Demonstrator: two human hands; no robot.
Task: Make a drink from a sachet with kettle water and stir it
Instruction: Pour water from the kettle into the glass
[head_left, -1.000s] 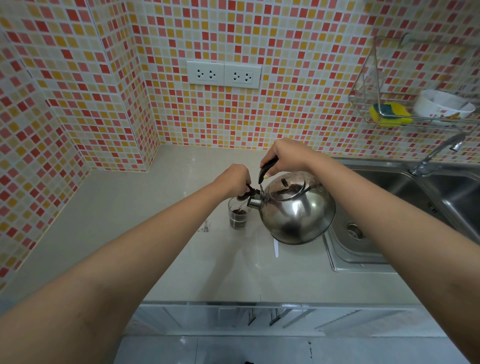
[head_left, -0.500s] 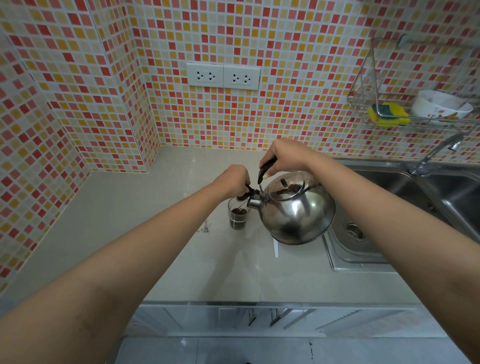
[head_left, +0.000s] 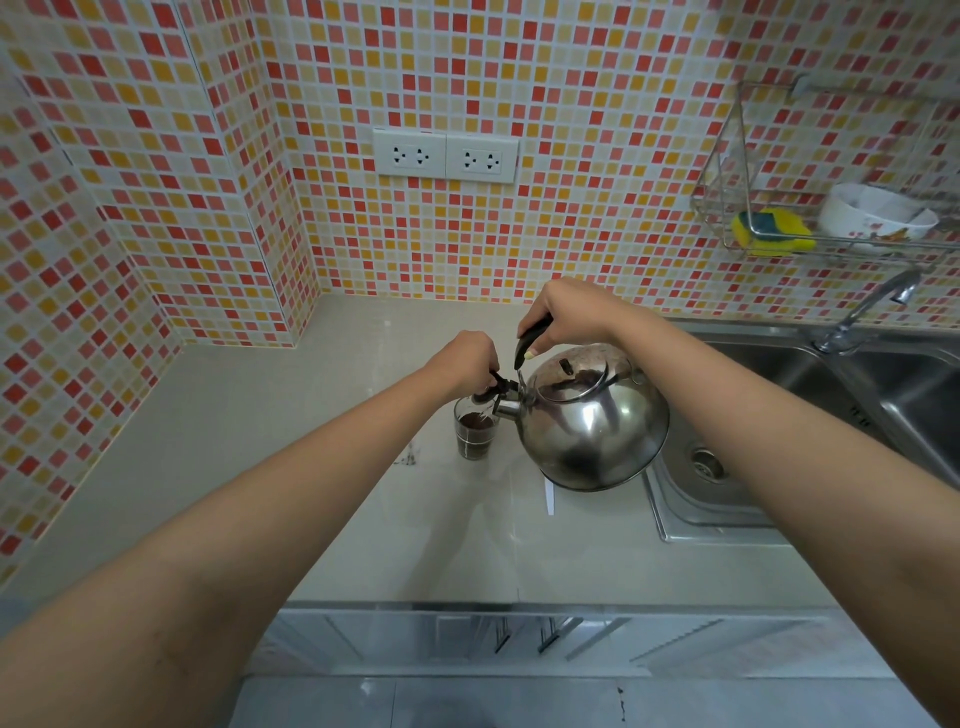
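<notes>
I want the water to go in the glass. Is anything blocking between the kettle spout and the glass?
Nothing visible blocks it. The kettle is tilted with its spout right over the open glass. The left hand holds the spout cap up; the right hand holds the handle.

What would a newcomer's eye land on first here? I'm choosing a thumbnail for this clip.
The shiny steel kettle at centre, tipped by the right hand with its spout over a small glass of dark powder on the counter. The left hand pinches the spout cap. Behind, a loud red, orange and yellow mosaic wall.
</notes>
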